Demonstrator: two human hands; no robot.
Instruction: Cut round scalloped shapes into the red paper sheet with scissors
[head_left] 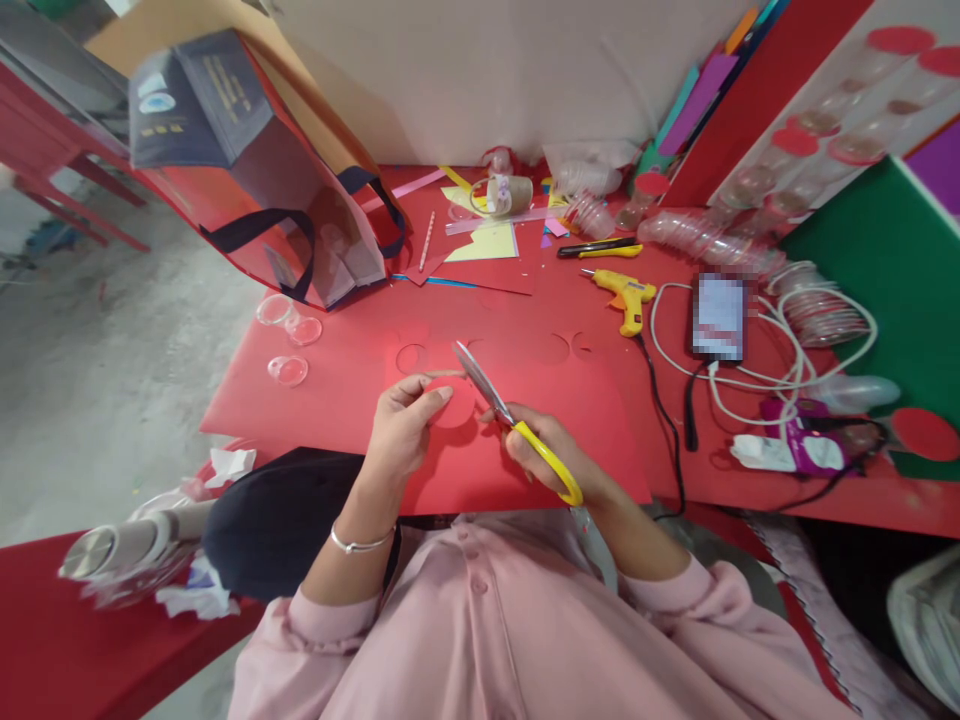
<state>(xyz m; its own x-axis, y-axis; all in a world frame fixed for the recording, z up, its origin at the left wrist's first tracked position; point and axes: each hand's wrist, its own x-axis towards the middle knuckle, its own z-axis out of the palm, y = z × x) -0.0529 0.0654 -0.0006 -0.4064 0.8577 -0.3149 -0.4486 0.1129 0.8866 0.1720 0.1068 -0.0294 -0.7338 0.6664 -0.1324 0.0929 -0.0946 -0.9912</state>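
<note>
My left hand (pixel 405 425) pinches a round red paper piece (pixel 452 402) at its left edge, thumb on top. In my right hand (pixel 544 450) is a pair of scissors (pixel 551 462) with yellow handles, its blades pointing up and to the left. The blades pass close to the paper piece's upper right edge; whether they touch it I cannot tell. Under both hands lies a large red paper sheet (pixel 592 430). Curved cut lines or thin offcuts (pixel 411 358) show along its far edge.
A yellow glue gun (pixel 628 296) and a utility knife (pixel 600 249) lie ahead on the right, near a phone (pixel 720 315) with a coiled white cable. Clear plastic lids (pixel 289 370) sit at left, below a large bag (pixel 262 190). Paper scraps (pixel 487 243) and plastic cups (pixel 697 238) line the back.
</note>
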